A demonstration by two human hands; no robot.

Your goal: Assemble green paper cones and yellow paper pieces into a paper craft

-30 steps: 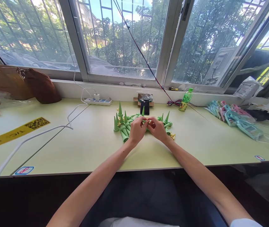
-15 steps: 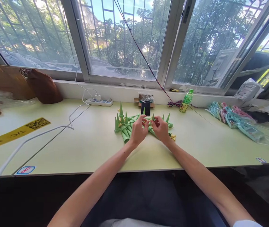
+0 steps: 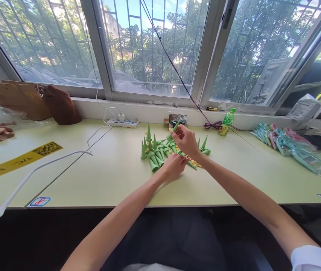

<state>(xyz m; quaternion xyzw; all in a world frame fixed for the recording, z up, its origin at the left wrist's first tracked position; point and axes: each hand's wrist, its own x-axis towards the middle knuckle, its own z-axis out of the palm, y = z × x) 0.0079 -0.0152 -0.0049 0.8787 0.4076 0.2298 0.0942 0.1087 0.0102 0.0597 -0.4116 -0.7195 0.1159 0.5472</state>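
My right hand [image 3: 187, 140] is raised over the pile, its fingers closed around a green cone [image 3: 176, 126] that points up and tilts to the right. A small yellow bit shows at the cone's lower end. Lower and closer to me, my left hand [image 3: 175, 165] rests by the small yellow pieces [image 3: 194, 162], fingertips pressed together; what they hold, if anything, is hidden. Several green cones [image 3: 154, 155] lie in a cluster left of my hands, some standing upright. More upright green cones [image 3: 204, 143] are to the right, partly behind my right hand.
A small open box [image 3: 181, 117] sits behind the pile. Farther right stand a green bottle [image 3: 227, 122] and bagged pastel straps [image 3: 287, 141]. At the left are a power strip [image 3: 123, 123], a white cable [image 3: 64, 153], a brown bag [image 3: 61, 107] and yellow tape [image 3: 19, 161].
My hands were side by side at the pile. The right has moved up and left with a green cone; the left has dropped toward me to the yellow pieces. The view has shifted slightly.
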